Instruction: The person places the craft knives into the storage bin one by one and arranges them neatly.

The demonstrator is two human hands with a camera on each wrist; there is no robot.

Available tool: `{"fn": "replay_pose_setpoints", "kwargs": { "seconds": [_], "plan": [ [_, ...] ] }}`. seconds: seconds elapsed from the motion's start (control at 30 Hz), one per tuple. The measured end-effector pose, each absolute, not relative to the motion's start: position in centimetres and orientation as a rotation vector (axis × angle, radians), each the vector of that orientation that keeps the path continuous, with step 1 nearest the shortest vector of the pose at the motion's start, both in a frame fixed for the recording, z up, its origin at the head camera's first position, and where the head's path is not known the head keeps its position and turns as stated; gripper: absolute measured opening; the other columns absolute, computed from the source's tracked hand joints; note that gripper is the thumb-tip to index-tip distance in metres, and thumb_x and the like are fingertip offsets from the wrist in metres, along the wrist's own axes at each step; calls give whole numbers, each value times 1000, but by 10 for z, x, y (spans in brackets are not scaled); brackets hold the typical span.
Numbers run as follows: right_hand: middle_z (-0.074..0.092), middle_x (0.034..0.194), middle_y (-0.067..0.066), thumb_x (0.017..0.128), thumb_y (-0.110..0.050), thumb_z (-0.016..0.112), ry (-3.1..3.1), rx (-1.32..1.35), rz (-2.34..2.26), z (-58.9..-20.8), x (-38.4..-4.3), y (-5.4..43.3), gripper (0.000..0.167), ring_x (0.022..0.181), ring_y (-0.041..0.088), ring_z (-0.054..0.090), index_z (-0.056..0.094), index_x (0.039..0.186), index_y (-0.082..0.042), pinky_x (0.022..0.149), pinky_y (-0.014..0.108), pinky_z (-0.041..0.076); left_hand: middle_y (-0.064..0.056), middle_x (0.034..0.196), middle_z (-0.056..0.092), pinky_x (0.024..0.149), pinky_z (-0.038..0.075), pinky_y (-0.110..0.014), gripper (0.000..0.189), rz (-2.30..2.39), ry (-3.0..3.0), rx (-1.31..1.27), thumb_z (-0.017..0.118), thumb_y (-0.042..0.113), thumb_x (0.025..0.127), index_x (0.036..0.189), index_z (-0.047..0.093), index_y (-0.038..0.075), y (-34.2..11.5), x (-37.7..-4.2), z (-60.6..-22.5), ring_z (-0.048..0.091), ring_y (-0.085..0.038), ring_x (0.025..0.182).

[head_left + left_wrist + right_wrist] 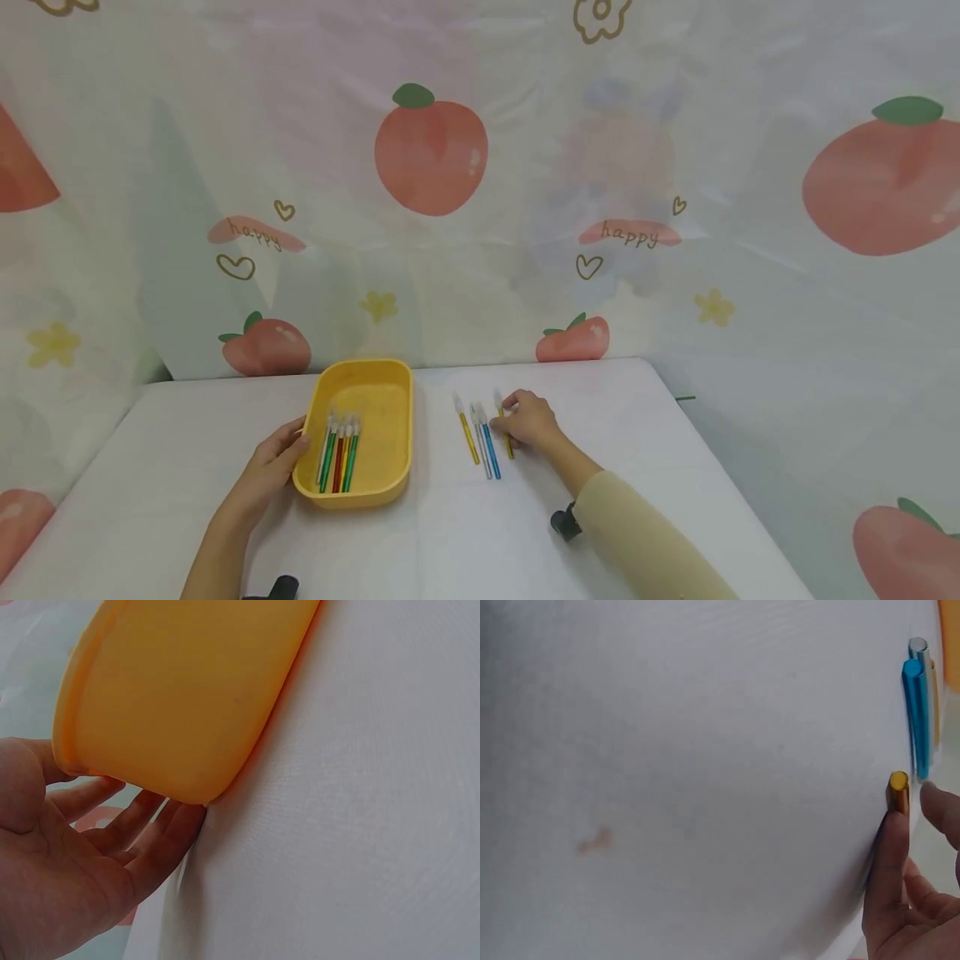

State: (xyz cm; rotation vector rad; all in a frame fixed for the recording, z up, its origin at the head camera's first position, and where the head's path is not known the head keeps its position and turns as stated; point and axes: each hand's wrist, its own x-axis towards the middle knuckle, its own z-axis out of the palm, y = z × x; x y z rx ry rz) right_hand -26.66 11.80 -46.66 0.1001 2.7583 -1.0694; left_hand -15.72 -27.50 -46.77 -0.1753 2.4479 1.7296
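My left hand [273, 458] holds the left side of a yellow tray [403, 433], thumb at the rim and fingers along the outer wall [195, 697]. Several slim pen-shaped tools [340, 458] with pale, clear-looking tips lie in the tray, green, red, gold and silver. My right hand [528, 419] curls its fingers and thumb around a gold pen-shaped tool [511, 452], low over the table. The tool's round end [898, 780] pokes out beyond a fingertip. Left of this hand lie a blue tool [491, 454], a silver tool [483, 454] and another gold tool [469, 437].
A white cloth covers the table [450, 542]. Behind it hangs a pale curtain [510, 275] printed with peaches, flowers and hearts. A black wrist device [566, 522] shows under the right sleeve, another [283, 587] by the left forearm.
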Motion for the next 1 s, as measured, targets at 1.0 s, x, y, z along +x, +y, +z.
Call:
{"fn": "replay_pose_setpoints", "kwargs": {
  "seconds": [1.0],
  "plan": [
    [67, 99, 11, 89, -8, 69, 2334, 21, -1587, -437, -243, 94, 38, 81, 19, 68, 58, 125, -5, 70, 38, 62, -24, 159, 29, 112, 36, -48, 64, 1726, 2432, -185, 41, 39, 108, 158, 21, 6, -271, -154, -466, 38, -38, 142]
  ]
}}
